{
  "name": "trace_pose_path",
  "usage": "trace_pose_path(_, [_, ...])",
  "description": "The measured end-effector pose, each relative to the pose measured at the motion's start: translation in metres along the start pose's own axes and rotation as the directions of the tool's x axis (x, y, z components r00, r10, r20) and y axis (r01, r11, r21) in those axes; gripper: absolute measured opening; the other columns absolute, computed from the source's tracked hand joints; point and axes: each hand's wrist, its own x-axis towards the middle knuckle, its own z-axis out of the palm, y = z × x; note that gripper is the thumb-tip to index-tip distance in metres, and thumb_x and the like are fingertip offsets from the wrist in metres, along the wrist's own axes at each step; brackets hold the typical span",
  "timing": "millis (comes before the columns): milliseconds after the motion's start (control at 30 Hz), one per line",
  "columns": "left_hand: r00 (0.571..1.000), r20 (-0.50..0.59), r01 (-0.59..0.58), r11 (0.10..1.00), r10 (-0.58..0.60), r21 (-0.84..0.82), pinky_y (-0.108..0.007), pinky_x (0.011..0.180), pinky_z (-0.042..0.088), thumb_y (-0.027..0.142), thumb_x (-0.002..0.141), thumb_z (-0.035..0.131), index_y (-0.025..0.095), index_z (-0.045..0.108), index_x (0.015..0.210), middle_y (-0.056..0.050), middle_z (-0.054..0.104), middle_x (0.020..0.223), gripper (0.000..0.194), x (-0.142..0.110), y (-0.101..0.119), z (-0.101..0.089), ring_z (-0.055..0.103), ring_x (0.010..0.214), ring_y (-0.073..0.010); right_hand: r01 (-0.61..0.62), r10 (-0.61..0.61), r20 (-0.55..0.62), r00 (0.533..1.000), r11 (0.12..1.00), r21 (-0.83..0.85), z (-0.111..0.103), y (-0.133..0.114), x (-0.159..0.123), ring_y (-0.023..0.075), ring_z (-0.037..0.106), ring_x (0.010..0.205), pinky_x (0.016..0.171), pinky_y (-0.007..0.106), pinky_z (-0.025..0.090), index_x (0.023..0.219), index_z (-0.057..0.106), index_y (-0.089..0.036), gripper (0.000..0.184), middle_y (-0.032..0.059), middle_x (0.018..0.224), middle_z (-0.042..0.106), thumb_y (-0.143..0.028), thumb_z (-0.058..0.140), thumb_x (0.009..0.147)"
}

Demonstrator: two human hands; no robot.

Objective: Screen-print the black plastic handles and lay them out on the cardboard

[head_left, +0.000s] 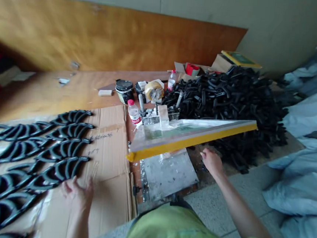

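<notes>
My left hand (78,195) is over the cardboard sheet (109,170), its fingers apart and slightly blurred. Its fingertips are close to the end of a row of black curved handle-like pieces (71,167); whether they touch is unclear. On the other side, my right hand (212,161) has its fingers curled together beside the near edge of a big heap of similar black pieces (222,91). What those fingers hold, if anything, cannot be made out. Between my hands a yellow-edged printing screen (195,140) is tilted up above a stained flat plate (170,175).
Behind the screen are a metal clamp (163,114), a roll of tape (154,91), a dark tub (124,91) and two red-capped bottles, one nearer (134,112), one farther (171,81). Another yellow frame (241,59) lies at the back. Pale sacks (302,191) stand at right.
</notes>
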Motion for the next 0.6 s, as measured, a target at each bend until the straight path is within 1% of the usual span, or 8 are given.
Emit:
trace_pose_path(67, [1.000,0.006,0.022,0.999,-0.021,-0.049,-0.053,0.105,0.035,0.056,0.082,0.047,0.015,0.049,0.133,-0.023,0.035,0.149,0.065,-0.027,0.016,0.003,0.036,0.137,-0.0376,-0.128,0.135,0.066,0.989,0.987,-0.093,0.019,0.040,0.002,0.0279,0.069,0.088,0.073,0.034,0.048,0.113,0.058,-0.011,0.029,0.0196,0.092,0.071,-0.031,0.050,0.093])
trace_pose_path(167, [0.997,0.062,0.050,0.990,-0.043,-0.128,-0.051,0.100,0.042,0.053,0.083,0.049,0.016,0.053,0.127,-0.022,0.039,0.147,0.058,-0.063,0.049,0.006,0.047,0.128,-0.0359,-0.161,0.162,0.133,0.978,0.987,-0.014,0.048,0.067,0.004,0.0286,0.069,0.089,0.073,0.035,0.048,0.119,0.051,-0.010,0.034,0.0194,0.094,0.071,-0.028,0.053,0.091])
trace_pose_path(233, [0.998,0.063,0.010,0.982,0.002,-0.189,-0.048,0.101,0.042,0.052,0.084,0.048,0.015,0.054,0.125,-0.021,0.042,0.145,0.055,-0.081,0.074,0.004,0.050,0.126,-0.0334,-0.086,0.077,0.073,0.994,0.988,0.131,0.054,0.069,0.009,0.0266,0.068,0.091,0.077,0.035,0.048,0.120,0.051,-0.013,0.032,0.0168,0.099,0.070,-0.025,0.052,0.091])
trace_pose_path(300, [0.998,0.042,-0.039,0.967,0.052,-0.252,-0.045,0.103,0.040,0.050,0.086,0.048,0.016,0.055,0.124,-0.018,0.046,0.142,0.051,-0.097,0.100,-0.002,0.048,0.128,-0.0304,0.120,-0.105,-0.069,0.992,0.951,0.284,0.048,0.059,0.020,0.0245,0.065,0.096,0.083,0.035,0.047,0.119,0.054,-0.016,0.030,0.0138,0.107,0.069,-0.024,0.050,0.090])
trace_pose_path(367, [0.997,0.015,-0.073,0.943,0.082,-0.325,-0.043,0.105,0.039,0.048,0.087,0.048,0.018,0.055,0.124,-0.015,0.050,0.139,0.047,-0.109,0.126,-0.009,0.046,0.130,-0.0274,0.407,-0.348,-0.219,0.912,0.838,0.363,0.034,0.036,0.035,0.0231,0.062,0.101,0.091,0.036,0.045,0.116,0.060,-0.020,0.028,0.0105,0.111,0.068,-0.023,0.050,0.091])
trace_pose_path(433, [0.996,0.000,-0.078,0.911,0.085,-0.404,-0.040,0.105,0.040,0.046,0.088,0.049,0.020,0.054,0.125,-0.014,0.051,0.139,0.045,-0.119,0.152,-0.018,0.046,0.130,-0.0247,0.636,-0.559,-0.303,0.772,0.683,0.361,0.022,0.004,0.049,0.0229,0.058,0.104,0.096,0.038,0.041,0.114,0.064,-0.022,0.027,0.0082,0.110,0.067,-0.022,0.050,0.091])
trace_pose_path(533, [0.998,0.014,-0.042,0.845,0.058,-0.533,-0.037,0.102,0.044,0.045,0.089,0.049,0.020,0.054,0.126,-0.012,0.053,0.138,0.044,-0.130,0.186,-0.034,0.051,0.125,-0.0218,0.799,-0.737,-0.314,0.598,0.517,0.308,0.017,-0.045,0.062,0.0227,0.054,0.104,0.096,0.038,0.039,0.111,0.068,-0.023,0.027,0.0070,0.109,0.066,-0.018,0.051,0.090])
trace_pose_path(600, [1.000,0.021,-0.001,0.787,0.018,-0.617,-0.037,0.099,0.046,0.044,0.089,0.051,0.019,0.055,0.124,-0.013,0.058,0.131,0.043,-0.132,0.203,-0.047,0.056,0.119,-0.0211,0.837,-0.795,-0.278,0.539,0.470,0.279,0.021,-0.068,0.064,0.0224,0.053,0.101,0.093,0.036,0.040,0.109,0.069,-0.022,0.027,0.0075,0.105,0.065,-0.017,0.049,0.091])
